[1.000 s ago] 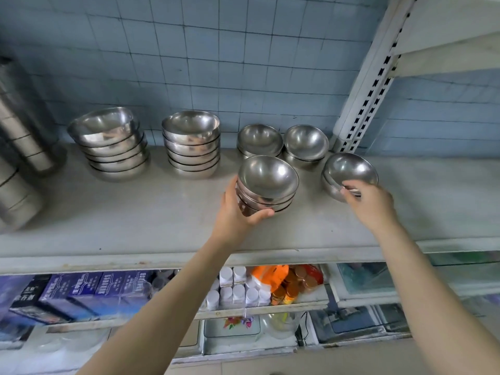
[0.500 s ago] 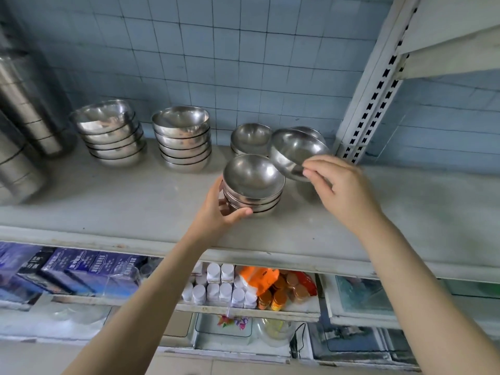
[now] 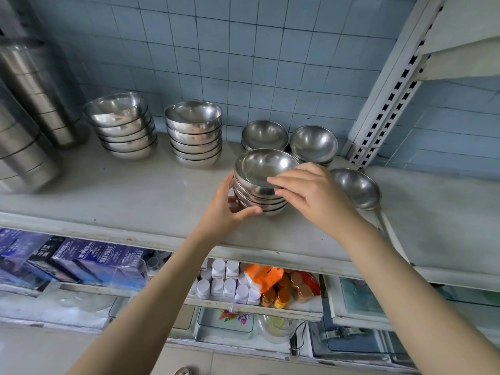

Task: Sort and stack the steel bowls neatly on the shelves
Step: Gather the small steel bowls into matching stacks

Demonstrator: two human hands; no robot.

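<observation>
A small stack of steel bowls stands on the grey shelf. My left hand grips the stack's left side. My right hand rests on the top bowl's right rim, fingers curled over it. Right of the stack sits a single steel bowl. Behind it are two low stacks, one on the left and one on the right. Farther left stand two taller stacks of bigger bowls, one in the middle and one beyond it.
Tall stacked steel containers fill the shelf's left end. A white slotted upright rises at the right, with an upper shelf on it. Below, a lower shelf holds blue boxes, white bottles and an orange packet.
My right hand picked a bowl from the right, carried it left and set it on the stack held by my left hand. The stack is one bowl taller.
</observation>
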